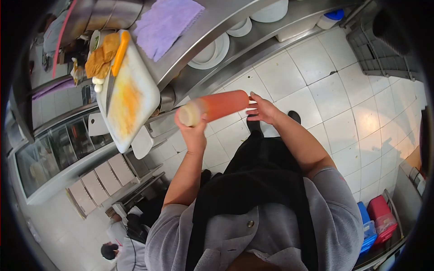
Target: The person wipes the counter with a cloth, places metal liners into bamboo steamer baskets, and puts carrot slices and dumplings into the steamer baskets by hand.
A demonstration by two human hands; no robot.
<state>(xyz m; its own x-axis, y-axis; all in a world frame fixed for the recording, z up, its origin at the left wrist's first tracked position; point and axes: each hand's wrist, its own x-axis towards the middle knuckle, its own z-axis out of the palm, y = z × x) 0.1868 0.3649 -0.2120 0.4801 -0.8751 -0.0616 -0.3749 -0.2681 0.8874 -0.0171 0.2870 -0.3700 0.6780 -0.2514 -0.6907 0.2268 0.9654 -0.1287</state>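
A bottle of orange-red liquid (224, 105) lies almost level in front of my body, its pale cap toward the left. My left hand (193, 131) is wrapped round the cap end. At the bottle's base is my right hand (263, 109), fingers spread, with the fingertips at or very near the bottom; whether they touch is unclear. To the left, a white cutting board (131, 101) with orange stains holds a knife with an orange handle (120, 54). A brown cloth or glove-like item (101, 56) lies beside the handle.
A purple cloth (165, 25) lies on the steel counter (190, 43). White plates (210, 52) stand on the shelf below. A grey crate (384, 45) is at the upper right, and blue and red bins (382, 219) at the lower right. Another person (131, 248) is at the lower left.
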